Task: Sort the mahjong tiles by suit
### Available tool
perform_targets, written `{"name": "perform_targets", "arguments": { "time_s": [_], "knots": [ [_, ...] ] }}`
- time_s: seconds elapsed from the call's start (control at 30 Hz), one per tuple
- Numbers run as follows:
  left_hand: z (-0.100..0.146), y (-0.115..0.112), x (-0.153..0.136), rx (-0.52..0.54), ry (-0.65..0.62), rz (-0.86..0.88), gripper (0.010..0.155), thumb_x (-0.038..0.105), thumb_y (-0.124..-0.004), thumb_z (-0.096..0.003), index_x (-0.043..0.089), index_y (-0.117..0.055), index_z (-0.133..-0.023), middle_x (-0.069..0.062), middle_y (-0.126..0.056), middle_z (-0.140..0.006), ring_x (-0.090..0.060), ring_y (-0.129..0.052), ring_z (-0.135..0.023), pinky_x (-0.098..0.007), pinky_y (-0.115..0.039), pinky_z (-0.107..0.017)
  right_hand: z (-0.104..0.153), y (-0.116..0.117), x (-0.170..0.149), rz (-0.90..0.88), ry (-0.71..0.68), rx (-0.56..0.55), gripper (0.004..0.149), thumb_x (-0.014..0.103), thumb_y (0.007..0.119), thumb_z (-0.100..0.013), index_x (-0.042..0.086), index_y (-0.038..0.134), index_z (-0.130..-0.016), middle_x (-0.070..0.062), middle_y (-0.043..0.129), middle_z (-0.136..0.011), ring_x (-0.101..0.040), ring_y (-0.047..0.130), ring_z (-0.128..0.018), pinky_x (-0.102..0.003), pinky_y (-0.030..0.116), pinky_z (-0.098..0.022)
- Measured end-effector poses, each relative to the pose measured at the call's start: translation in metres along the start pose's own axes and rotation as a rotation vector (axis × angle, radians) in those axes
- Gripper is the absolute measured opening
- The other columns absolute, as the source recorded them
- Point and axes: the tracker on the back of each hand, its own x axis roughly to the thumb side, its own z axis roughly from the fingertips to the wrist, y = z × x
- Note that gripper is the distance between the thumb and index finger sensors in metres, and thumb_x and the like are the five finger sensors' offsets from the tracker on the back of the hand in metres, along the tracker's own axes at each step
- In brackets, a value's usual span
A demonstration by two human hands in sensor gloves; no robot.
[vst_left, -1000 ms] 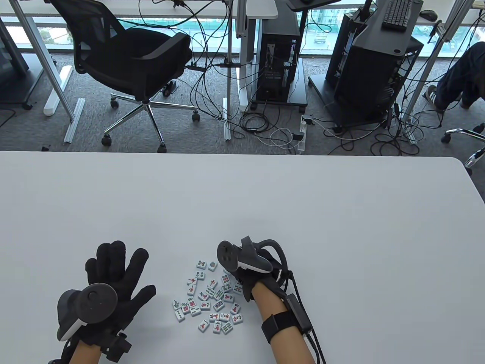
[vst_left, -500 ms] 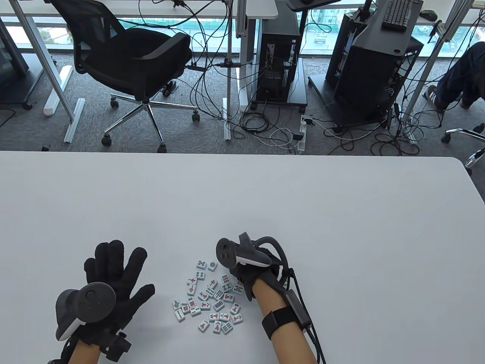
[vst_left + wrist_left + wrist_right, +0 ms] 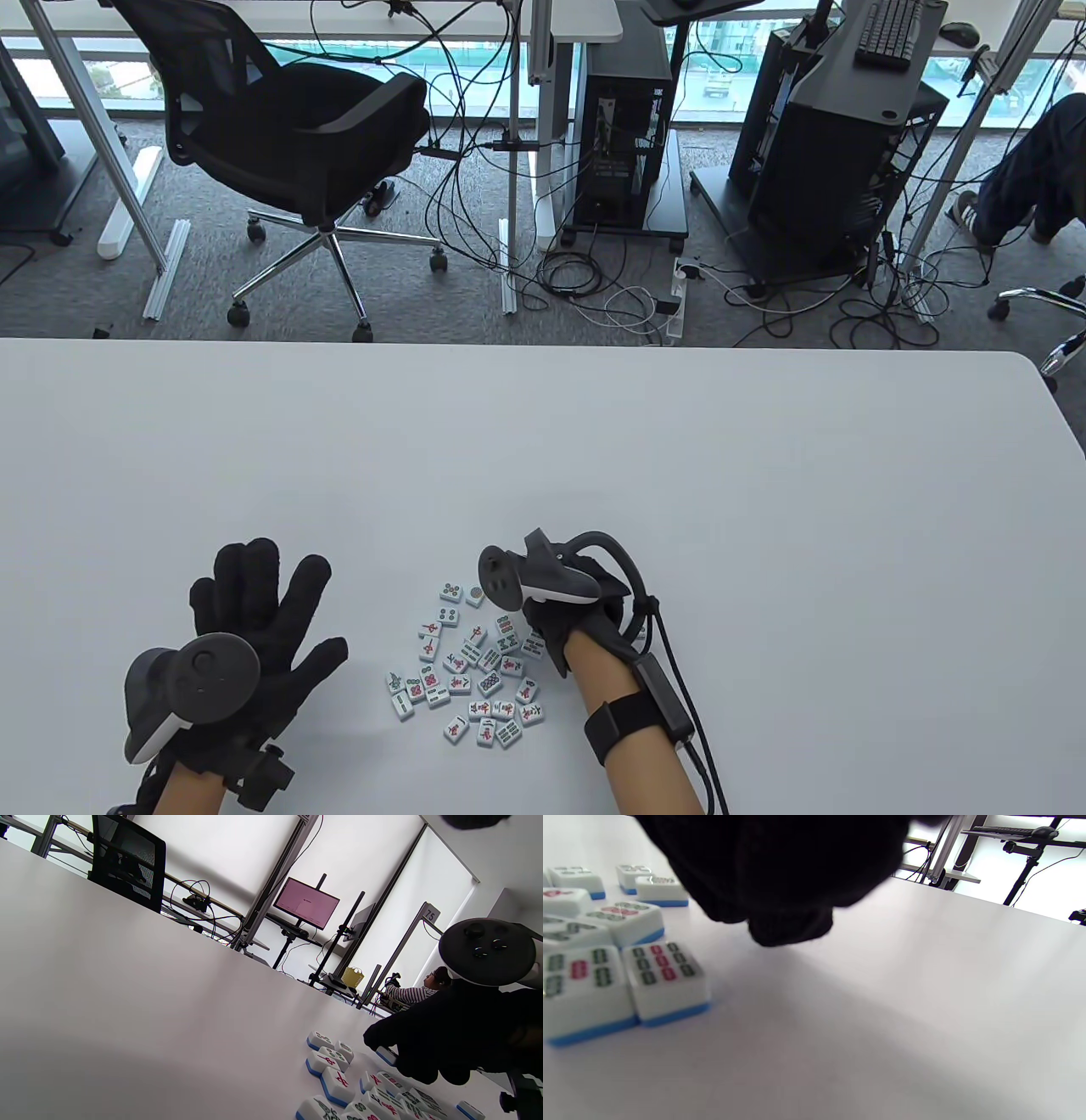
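We are counting roughly thirty mahjong tiles lying face up in one loose cluster on the white surface, near its front edge; the exact number is hard to fix where the right hand is covering some. Two tiles with circle faces are sitting at the far end of the cluster, slightly apart from the rest. Two gloved hands are showing, each carrying one tracker. Our left hand is lying flat on the surface to the left of the cluster, well apart from it, with all five fingers spread wide and holding nothing. Our right hand is hovering over the right edge of the cluster with fingers curled downward; in the left wrist view its fingertips are touching a blue-backed tile, but we cannot tell whether they are pinching it.
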Motion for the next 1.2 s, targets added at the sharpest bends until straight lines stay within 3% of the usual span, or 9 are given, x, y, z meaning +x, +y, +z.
{"name": "perform_targets", "arguments": {
  "time_s": [0.2,0.43,0.9,1.2],
  "knots": [
    [0.000,0.000,0.000,-0.002,-0.002,0.000,0.081,0.075,-0.058,-0.0458,0.042,-0.024,-0.112,0.017,0.018,-0.109,-0.014,0.026,-0.103,-0.055,0.013,-0.069,0.034,-0.013,-0.041,-0.005,0.083,-0.002,0.057,0.033,0.085,-0.045,0.012,0.071,-0.096,-0.004,0.095,-0.049,-0.012,0.089,-0.016,-0.022,0.079,-0.010],
    [0.000,-0.002,0.002,-0.018,-0.007,-0.013,0.081,0.075,-0.058,-0.0457,0.042,-0.024,-0.112,0.017,0.018,-0.109,-0.014,0.026,-0.103,-0.055,0.013,-0.070,0.064,0.011,-0.065,-0.043,0.109,0.027,0.056,0.033,0.085,-0.045,0.013,0.072,-0.096,-0.003,0.095,-0.048,-0.011,0.089,-0.015,-0.022,0.079,-0.009],
    [0.000,-0.004,0.003,-0.036,-0.004,-0.015,0.081,0.074,-0.058,-0.0458,0.042,-0.024,-0.112,0.017,0.017,-0.109,-0.014,0.026,-0.104,-0.055,0.013,-0.070,0.063,0.041,-0.056,0.034,0.109,0.032,0.054,0.034,0.085,-0.045,0.014,0.073,-0.094,-0.003,0.095,-0.046,-0.010,0.088,-0.012,-0.021,0.078,-0.007],
    [-0.001,-0.004,0.003,-0.038,-0.005,-0.011,0.081,0.074,-0.058,-0.0459,0.042,-0.024,-0.112,0.017,0.017,-0.109,-0.014,0.026,-0.104,-0.055,0.013,-0.070,0.063,0.028,-0.051,0.004,0.135,0.055,0.058,0.035,0.086,-0.044,0.015,0.070,-0.097,-0.004,0.096,-0.047,-0.012,0.089,-0.013,-0.023,0.078,-0.008]
  ]
}}
